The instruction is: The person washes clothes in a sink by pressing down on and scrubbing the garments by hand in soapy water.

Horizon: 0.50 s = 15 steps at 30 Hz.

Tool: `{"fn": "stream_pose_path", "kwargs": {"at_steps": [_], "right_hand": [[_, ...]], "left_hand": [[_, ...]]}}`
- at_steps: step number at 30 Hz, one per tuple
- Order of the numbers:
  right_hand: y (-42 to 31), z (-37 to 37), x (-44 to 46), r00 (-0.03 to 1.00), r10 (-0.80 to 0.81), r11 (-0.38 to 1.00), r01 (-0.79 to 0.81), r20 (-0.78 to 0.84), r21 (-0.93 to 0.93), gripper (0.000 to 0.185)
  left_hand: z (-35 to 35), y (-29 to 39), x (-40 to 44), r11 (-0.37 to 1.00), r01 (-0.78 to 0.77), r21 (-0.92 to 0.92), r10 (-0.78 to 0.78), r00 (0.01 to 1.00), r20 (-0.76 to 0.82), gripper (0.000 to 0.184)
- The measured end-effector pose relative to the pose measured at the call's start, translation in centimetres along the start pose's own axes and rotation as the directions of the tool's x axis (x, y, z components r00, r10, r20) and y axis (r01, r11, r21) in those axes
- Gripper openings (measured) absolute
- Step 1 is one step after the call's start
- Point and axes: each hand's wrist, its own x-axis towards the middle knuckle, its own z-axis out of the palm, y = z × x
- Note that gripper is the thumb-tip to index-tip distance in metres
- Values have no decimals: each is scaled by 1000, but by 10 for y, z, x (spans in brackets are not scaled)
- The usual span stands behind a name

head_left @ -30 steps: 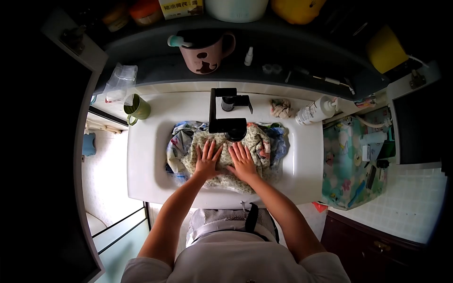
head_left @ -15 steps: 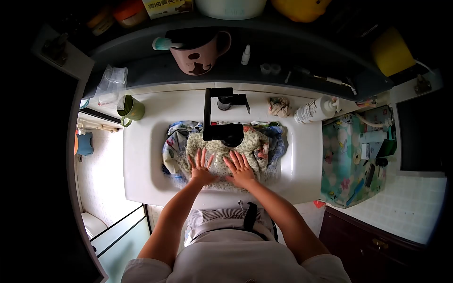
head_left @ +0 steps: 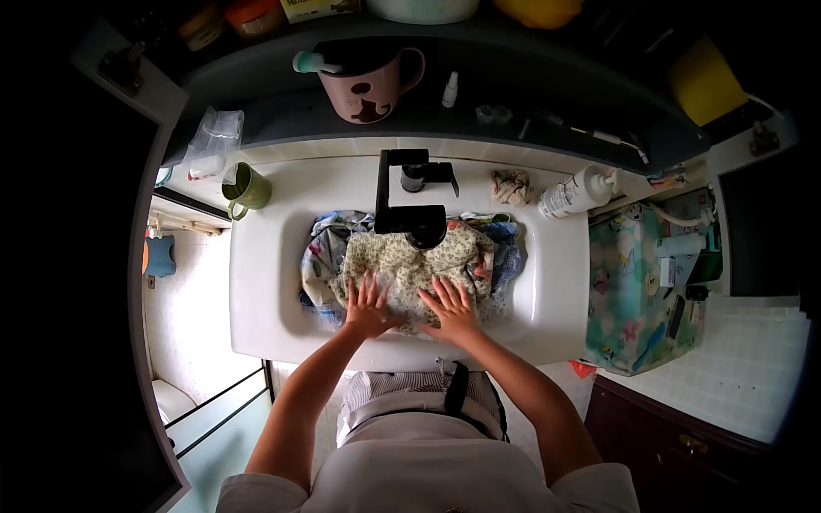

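Note:
Both my hands lie flat on wet clothes in a white sink (head_left: 552, 291). Under them spreads a cream garment with a small floral print (head_left: 402, 265), its lower edge in suds. My left hand (head_left: 369, 309) presses the garment's left part with fingers spread. On its right part rests my right hand (head_left: 450, 313), fingers also spread and holding nothing. Blue and white patterned clothes (head_left: 323, 265) bunch at the left, and a blue cloth (head_left: 506, 256) shows at the right. Above the clothes reaches a black faucet (head_left: 410, 219), hiding part of the cream garment.
A green cup (head_left: 249, 190) stands on the sink's back left corner. At the back right are a crumpled cloth (head_left: 511, 187) and a white pump bottle (head_left: 575, 192). A dark shelf above holds a pink mug (head_left: 363, 92). Small items lie on a patterned cover (head_left: 629, 282) to the right.
My hands stay flat on the cream garment, with the right one shifted slightly to the right. The whole view has shifted a little, and the garment's folds have changed near the faucet.

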Motion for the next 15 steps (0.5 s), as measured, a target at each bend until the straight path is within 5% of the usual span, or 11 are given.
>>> {"fn": "stream_pose_path", "kwargs": {"at_steps": [9, 12, 13, 14, 15], "right_hand": [[7, 19, 14, 993, -19, 999, 15, -118, -35, 83], [10, 23, 19, 995, -14, 999, 10, -96, -39, 80], [11, 21, 20, 996, -14, 999, 10, -88, -45, 79], [12, 18, 20, 997, -14, 999, 10, -81, -52, 78], [12, 17, 21, 997, -15, 998, 11, -75, -60, 77]], "left_hand": [[-33, 9, 10, 997, 15, 76, -51, 863, 502, 88], [24, -8, 37, 998, -22, 56, -22, 739, 673, 84], [64, -16, 45, 998, -59, 30, 46, 946, 322, 82], [114, -22, 47, 994, -104, 21, 105, 991, -87, 79], [112, -22, 46, 995, -99, 3, 99, 991, -94, 78]]}}
